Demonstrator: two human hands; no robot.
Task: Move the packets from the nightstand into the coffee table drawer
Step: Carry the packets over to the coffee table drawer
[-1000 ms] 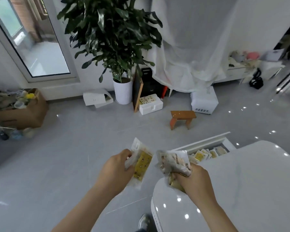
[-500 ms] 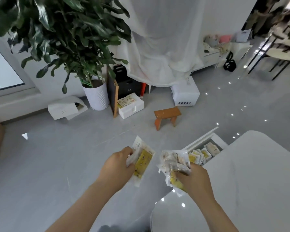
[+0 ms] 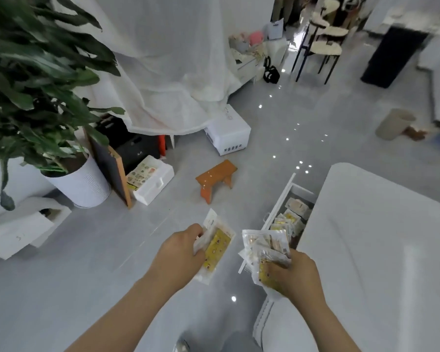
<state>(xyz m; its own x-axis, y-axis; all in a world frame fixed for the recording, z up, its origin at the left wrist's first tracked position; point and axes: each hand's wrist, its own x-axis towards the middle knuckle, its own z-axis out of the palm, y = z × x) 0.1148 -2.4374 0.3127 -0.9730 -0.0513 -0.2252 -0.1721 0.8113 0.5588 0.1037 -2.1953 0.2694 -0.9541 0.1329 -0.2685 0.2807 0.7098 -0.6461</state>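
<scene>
My left hand [image 3: 179, 252] grips a clear packet with a yellow panel [image 3: 215, 247], held upright over the grey floor. My right hand [image 3: 294, 273] clutches a bunch of crinkled packets [image 3: 264, 246] just left of the white coffee table [image 3: 379, 250]. The table's drawer [image 3: 281, 199] stands pulled out beyond my right hand, with several yellow and white packets [image 3: 291, 219] lying inside. Both hands sit a short way in front of the drawer. The nightstand is out of view.
A small orange stool [image 3: 215, 177] stands on the floor past the drawer. A potted plant [image 3: 79, 184], white boxes [image 3: 151, 182] and a white appliance [image 3: 228, 134] line the back left. A draped white sheet [image 3: 168, 59] hangs behind; chairs [image 3: 323, 39] at back right.
My view has swung right and closer to the coffee table; the drawer now shows larger, right beside my right hand. Both hands keep their packets in the same grip.
</scene>
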